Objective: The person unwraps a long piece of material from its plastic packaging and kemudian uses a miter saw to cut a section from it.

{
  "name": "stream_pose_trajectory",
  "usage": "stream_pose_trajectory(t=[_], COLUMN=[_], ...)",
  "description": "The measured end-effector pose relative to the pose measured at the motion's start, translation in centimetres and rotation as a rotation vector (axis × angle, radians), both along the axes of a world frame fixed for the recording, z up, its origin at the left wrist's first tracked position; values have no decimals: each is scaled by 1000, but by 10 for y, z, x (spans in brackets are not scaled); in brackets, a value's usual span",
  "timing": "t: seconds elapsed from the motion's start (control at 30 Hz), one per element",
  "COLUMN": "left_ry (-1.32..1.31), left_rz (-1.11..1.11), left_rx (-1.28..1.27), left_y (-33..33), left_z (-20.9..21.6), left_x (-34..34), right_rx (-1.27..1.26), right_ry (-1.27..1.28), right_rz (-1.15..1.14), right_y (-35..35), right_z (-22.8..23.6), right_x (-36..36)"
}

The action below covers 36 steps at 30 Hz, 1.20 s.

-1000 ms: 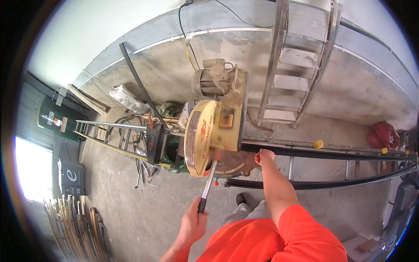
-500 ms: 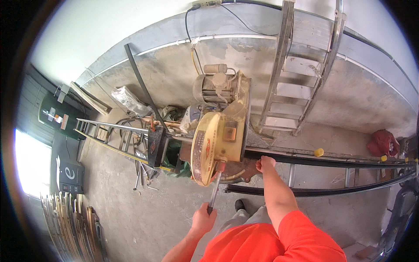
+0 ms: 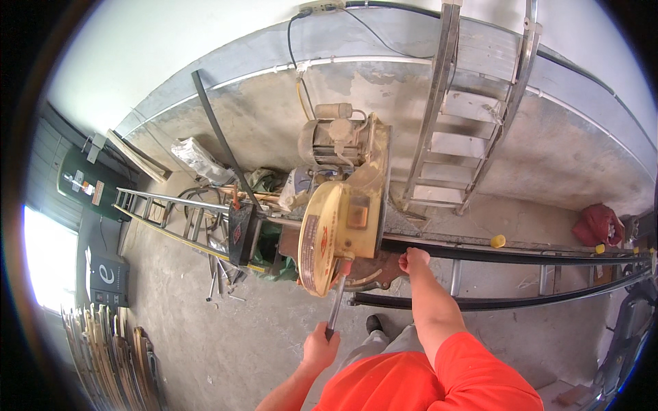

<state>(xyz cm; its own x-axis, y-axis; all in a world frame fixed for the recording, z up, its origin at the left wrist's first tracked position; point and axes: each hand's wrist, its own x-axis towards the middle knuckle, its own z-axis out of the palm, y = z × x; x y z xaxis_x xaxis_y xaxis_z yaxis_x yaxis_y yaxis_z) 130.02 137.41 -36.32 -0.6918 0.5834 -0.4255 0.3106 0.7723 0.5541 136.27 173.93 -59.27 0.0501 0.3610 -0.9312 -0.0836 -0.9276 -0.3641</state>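
My left hand (image 3: 321,349) is closed around the handle (image 3: 336,305) of a cut-off saw (image 3: 351,226). The saw has a worn yellow round blade guard (image 3: 319,243) and a dusty motor (image 3: 334,142) behind it. Under the guard, the blade is hidden. My right hand (image 3: 414,262), closed, is on the near side of a long black bar (image 3: 473,253), just right of the saw's base. The fingers seem wrapped on the bar's end part; the exact grip is small in view.
Another black bar (image 3: 452,302) lies nearer me on the ladder-like rack. A metal ladder (image 3: 428,123) leans on the wall. At left stand a metal roller stand (image 3: 185,236), a dark machine box (image 3: 108,279) and a bundle of long strips (image 3: 113,356). A red sack (image 3: 598,226) sits far right.
The saw head, its handle and my left hand have come slightly lower in the picture. My right hand stays at the black bar.
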Motion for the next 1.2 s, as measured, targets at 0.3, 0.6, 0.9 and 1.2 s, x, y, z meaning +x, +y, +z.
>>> stream_pose_trajectory(t=[0.3,0.6,0.9,1.2], left_ry=[-17,-30,9,-4], left_rz=[26,51,52,44], left_rx=[25,6,101,76], left_y=[-2,-3,-9,-9], left_z=[-13,-22,-48,-76], left_x=[2,4,7,7], right_rx=[-19,15,13,-10], right_ry=[31,-48,-5,-4], right_rz=[-21,22,59,55], right_y=[5,1,0,4], right_z=[-14,-1,-5,-18], right_x=[4,-2,1,1])
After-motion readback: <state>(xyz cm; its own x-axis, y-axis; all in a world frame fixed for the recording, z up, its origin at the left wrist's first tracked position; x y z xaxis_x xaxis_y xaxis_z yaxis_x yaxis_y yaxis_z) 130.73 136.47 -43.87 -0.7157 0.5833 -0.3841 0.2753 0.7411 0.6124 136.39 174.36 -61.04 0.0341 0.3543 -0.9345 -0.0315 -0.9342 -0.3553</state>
